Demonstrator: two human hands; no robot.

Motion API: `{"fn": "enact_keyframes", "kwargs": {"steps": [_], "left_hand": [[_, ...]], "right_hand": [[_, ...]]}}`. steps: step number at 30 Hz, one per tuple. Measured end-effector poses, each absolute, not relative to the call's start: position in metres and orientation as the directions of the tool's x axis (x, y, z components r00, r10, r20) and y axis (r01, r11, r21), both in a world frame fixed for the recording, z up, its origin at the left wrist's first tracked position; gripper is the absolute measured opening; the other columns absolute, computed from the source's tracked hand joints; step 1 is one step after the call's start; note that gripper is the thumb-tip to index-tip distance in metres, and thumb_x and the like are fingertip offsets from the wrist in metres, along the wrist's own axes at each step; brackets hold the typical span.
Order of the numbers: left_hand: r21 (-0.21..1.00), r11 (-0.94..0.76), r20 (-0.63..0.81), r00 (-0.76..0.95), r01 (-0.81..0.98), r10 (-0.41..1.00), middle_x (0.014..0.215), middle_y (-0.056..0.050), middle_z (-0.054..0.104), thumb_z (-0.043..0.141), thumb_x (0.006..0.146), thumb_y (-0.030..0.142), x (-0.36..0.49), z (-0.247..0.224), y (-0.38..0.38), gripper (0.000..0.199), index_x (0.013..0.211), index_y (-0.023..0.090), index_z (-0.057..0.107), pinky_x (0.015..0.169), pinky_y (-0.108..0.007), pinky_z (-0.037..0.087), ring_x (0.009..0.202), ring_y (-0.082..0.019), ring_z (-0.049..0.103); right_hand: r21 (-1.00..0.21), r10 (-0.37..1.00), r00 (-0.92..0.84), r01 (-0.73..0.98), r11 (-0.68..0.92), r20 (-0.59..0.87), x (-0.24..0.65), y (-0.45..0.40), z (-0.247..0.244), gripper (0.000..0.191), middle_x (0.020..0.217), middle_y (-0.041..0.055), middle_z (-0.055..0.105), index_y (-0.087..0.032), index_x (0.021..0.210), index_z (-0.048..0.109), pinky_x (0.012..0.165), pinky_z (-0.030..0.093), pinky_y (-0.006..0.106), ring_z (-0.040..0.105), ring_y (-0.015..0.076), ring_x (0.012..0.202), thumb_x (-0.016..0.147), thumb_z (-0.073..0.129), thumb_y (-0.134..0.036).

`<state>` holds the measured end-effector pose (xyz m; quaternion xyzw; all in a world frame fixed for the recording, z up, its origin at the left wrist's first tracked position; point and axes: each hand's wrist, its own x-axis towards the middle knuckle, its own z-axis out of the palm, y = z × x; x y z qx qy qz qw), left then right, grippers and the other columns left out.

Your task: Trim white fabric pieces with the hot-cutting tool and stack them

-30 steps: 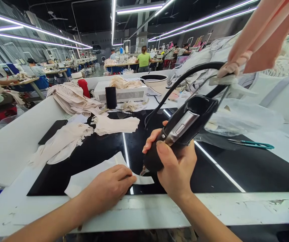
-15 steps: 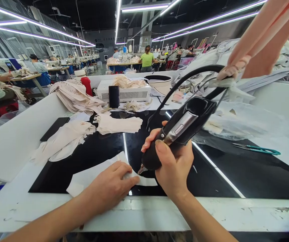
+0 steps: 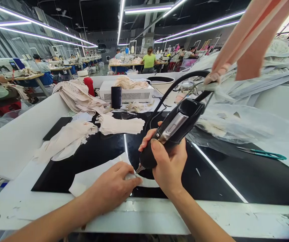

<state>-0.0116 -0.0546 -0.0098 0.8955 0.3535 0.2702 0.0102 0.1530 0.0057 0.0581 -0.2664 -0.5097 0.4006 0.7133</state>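
My right hand is wrapped round a black handheld tool with a metal lever, its thumb on the lever's lower end. The metal tip points down at the edge of a white fabric piece lying on the glossy black board. My left hand presses on this fabric, fingers bent together round a small pale object that is mostly hidden. Its thumb lies close to the tool tip. A cable and a pink cloth strip run up from the tool.
Fabric stacks lie at the back left, before a white vented box and a phone. Green-handled snips and a plastic bag are on the right. People sit at sewing tables beyond.
The tool in my right hand has moved slightly left, its tip now nearer my left fingers at the fabric edge. The whole view has shifted a little.
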Motion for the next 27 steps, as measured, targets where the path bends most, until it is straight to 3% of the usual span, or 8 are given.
{"fn": "enact_keyframes", "kwargs": {"steps": [7,10,15,18,21,22,25,27], "left_hand": [[0.385,-0.682,0.414,0.544,0.622,0.730,0.125,-0.011,0.076,0.050,0.113,0.009,-0.028,0.006,-0.044,0.031,0.132,0.018,0.073,0.100,-0.033,0.066,0.111,-0.021,0.075],[0.365,-0.658,0.382,0.539,0.658,0.751,0.126,-0.012,0.077,0.047,0.113,0.008,-0.040,0.014,-0.023,0.032,0.126,0.017,0.075,0.105,-0.038,0.065,0.116,-0.022,0.075],[0.346,-0.711,0.260,0.665,0.612,0.700,0.123,-0.008,0.077,0.063,0.110,0.013,-0.040,0.018,0.009,0.014,0.112,0.018,0.076,0.106,-0.037,0.062,0.117,-0.023,0.074],[0.402,-0.672,0.170,0.671,0.622,0.722,0.120,-0.007,0.075,0.065,0.108,0.012,-0.035,0.019,0.014,0.013,0.100,0.019,0.072,0.106,-0.034,0.058,0.118,-0.023,0.071],[0.433,-0.614,0.142,0.623,0.660,0.769,0.108,-0.005,0.072,0.058,0.109,0.014,-0.034,0.025,0.011,0.018,0.093,0.020,0.064,0.097,-0.033,0.056,0.106,-0.022,0.070],[0.442,-0.596,0.145,0.602,0.671,0.785,0.103,-0.004,0.071,0.056,0.109,0.016,-0.034,0.028,0.010,0.018,0.094,0.020,0.062,0.092,-0.032,0.056,0.100,-0.021,0.069],[0.486,-0.529,0.159,0.525,0.696,0.836,0.090,0.001,0.067,0.044,0.113,0.021,-0.035,0.040,0.007,0.019,0.100,0.021,0.058,0.075,-0.028,0.052,0.081,-0.018,0.064],[0.569,-0.472,0.174,0.462,0.673,0.870,0.084,0.003,0.064,0.043,0.113,0.025,-0.034,0.049,0.006,0.019,0.099,0.022,0.056,0.070,-0.027,0.048,0.075,-0.016,0.060]], "right_hand": [[-0.792,0.838,0.166,-0.273,0.545,0.520,0.162,0.011,0.059,0.030,0.084,-0.0041,0.073,-0.029,0.098,0.063,0.059,0.060,0.031,0.066,0.0155,0.063,0.086,0.087,-0.042],[-0.808,0.826,0.180,-0.179,0.561,0.534,0.173,0.016,0.063,0.037,0.087,-0.0022,0.073,-0.031,0.100,0.063,0.065,0.061,0.036,0.066,0.0185,0.067,0.085,0.091,-0.050],[-0.813,0.799,0.172,0.020,0.582,0.576,0.196,0.021,0.066,0.050,0.115,0.0034,0.077,-0.031,0.120,0.067,0.092,0.063,0.043,0.073,0.0248,0.101,0.085,0.090,-0.058],[-0.791,0.736,0.314,0.095,0.604,0.600,0.212,0.014,0.056,0.054,0.130,0.0062,0.073,-0.034,0.130,0.068,0.102,0.062,0.046,0.072,0.0273,0.120,0.085,0.092,-0.053],[-0.776,0.632,0.480,0.193,0.600,0.608,0.229,-0.002,0.036,0.040,0.108,0.0046,0.075,-0.031,0.119,0.074,0.088,0.065,0.041,0.075,0.0241,0.098,0.088,0.090,-0.051],[-0.802,0.672,0.455,0.200,0.562,0.584,0.233,-0.008,0.028,0.034,0.096,0.0026,0.075,-0.029,0.112,0.076,0.079,0.066,0.038,0.074,0.0219,0.085,0.089,0.088,-0.052],[-0.939,0.944,0.045,0.125,0.320,0.328,0.238,-0.022,0.009,0.036,0.072,0.0009,0.072,-0.025,0.096,0.080,0.058,0.063,0.032,0.068,0.0175,0.056,0.098,0.078,-0.061],[-0.981,0.970,-0.190,0.094,0.172,0.152,0.231,-0.025,0.002,0.052,0.074,0.0053,0.076,-0.021,0.090,0.084,0.047,0.061,0.031,0.069,0.0194,0.053,0.095,0.075,-0.072]]}}
